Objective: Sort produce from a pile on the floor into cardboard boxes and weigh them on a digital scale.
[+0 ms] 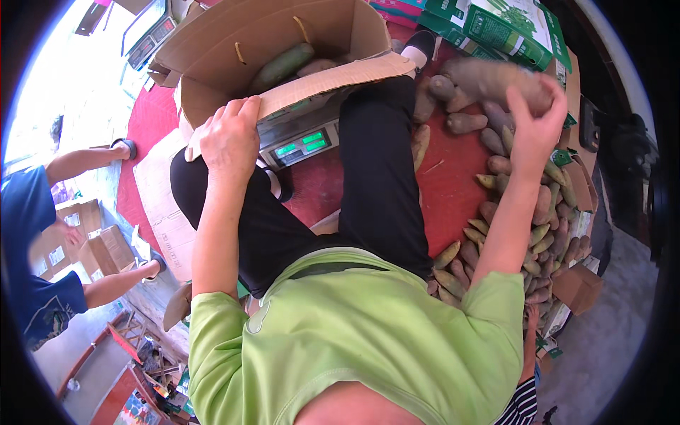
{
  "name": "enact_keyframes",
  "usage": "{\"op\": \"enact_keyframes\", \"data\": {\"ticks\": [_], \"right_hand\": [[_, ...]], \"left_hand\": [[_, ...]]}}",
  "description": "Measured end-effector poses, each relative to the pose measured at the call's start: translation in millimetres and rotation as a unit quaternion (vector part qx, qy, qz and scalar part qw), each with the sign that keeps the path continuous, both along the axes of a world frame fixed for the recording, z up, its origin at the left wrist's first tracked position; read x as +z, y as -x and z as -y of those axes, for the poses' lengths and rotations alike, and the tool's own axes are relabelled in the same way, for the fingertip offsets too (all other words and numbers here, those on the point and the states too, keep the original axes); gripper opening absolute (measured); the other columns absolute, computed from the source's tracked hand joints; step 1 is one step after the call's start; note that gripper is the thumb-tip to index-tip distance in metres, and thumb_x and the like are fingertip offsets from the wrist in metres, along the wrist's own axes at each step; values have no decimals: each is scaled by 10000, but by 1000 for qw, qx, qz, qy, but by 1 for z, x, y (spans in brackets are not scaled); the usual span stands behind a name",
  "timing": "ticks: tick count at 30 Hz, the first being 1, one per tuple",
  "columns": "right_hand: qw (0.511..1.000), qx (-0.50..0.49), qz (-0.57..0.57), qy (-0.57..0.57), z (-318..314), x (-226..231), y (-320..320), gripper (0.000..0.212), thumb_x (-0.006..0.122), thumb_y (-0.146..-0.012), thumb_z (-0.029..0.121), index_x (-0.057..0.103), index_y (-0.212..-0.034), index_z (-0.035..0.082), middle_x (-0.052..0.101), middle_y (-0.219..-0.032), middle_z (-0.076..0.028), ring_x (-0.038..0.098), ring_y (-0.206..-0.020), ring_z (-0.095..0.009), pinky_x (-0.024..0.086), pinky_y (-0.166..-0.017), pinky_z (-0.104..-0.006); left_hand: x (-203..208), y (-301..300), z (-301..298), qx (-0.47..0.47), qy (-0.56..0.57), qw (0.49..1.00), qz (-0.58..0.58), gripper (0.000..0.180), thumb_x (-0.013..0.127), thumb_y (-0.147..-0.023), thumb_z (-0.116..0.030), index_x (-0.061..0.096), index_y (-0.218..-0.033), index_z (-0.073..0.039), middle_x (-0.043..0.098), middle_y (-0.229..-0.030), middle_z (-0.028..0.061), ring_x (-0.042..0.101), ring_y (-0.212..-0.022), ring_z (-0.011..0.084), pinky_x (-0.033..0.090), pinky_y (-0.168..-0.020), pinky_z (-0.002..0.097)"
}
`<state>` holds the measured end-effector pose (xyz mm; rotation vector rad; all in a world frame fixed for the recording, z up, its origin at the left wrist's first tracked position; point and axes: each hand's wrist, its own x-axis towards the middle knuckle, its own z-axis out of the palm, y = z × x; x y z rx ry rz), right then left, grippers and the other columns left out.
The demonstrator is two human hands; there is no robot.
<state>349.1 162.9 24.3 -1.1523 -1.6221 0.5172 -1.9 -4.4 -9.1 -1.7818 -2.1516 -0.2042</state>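
Observation:
In front of me an open cardboard box (340, 73) rests on a digital scale with a lit green display (301, 144). Inside it lie a long green-brown root vegetable (282, 67) and at least one more, partly hidden. My left hand (237, 134) is closed over the near flap's left end. At the right, my right hand (538, 120) has its thumb and fingers around a large brownish root vegetable (489, 76), smeared by motion. It is above a pile of similar root vegetables (545, 205), brown, purplish and yellow-green.
My legs in black trousers (379, 163) straddle the scale over a red floor covering (453, 191). Green printed cartons (510, 32) stand at the far right. Another scale (149, 41) is at the far left. A person in blue (42, 248) is at the left, near brown boxes (106, 251).

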Motion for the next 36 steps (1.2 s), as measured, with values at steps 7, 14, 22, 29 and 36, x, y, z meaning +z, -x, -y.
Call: {"op": "enact_keyframes", "data": {"ticks": [7,14,22,29,36], "right_hand": [[945,221,-213,115,-33,25,125,278,680,-801,61,547,-1043,31,594,-925,-76,588,-860,-168,482,-752,-286],[975,151,-115,113,-29,-82,75,305,665,-836,68,533,-1103,4,590,-1013,-51,568,-951,-138,480,-813,-268],[882,19,320,345,147,-322,-142,408,696,-738,160,551,-1099,37,575,-1048,-221,539,-1009,-401,446,-866,-451],[721,-46,332,606,300,-379,-218,469,706,-703,250,560,-1075,4,619,-1019,-253,588,-989,-410,483,-837,-463],[670,-64,290,680,352,-394,-231,463,710,-722,297,582,-1093,50,629,-1041,-215,592,-1019,-382,493,-858,-431]], "left_hand": [[2,-1,-5,-11,-4,1000,-5,231,580,-753,-69,634,-954,-169,633,-837,17,647,-801,209,509,-669,354],[5,-3,1,28,34,999,28,275,585,-770,-52,648,-1007,-178,658,-919,21,641,-884,234,505,-752,361],[-2,-3,-5,1,-6,1000,10,244,589,-753,-68,641,-968,-169,645,-873,12,645,-829,218,508,-717,358],[5,-3,-1,12,12,1000,9,264,613,-793,-122,632,-1051,-176,657,-922,23,647,-863,223,507,-750,356],[17,-7,-3,4,-22,998,52,347,662,-821,-236,617,-1161,-184,663,-1007,40,640,-916,245,503,-773,360]]}}
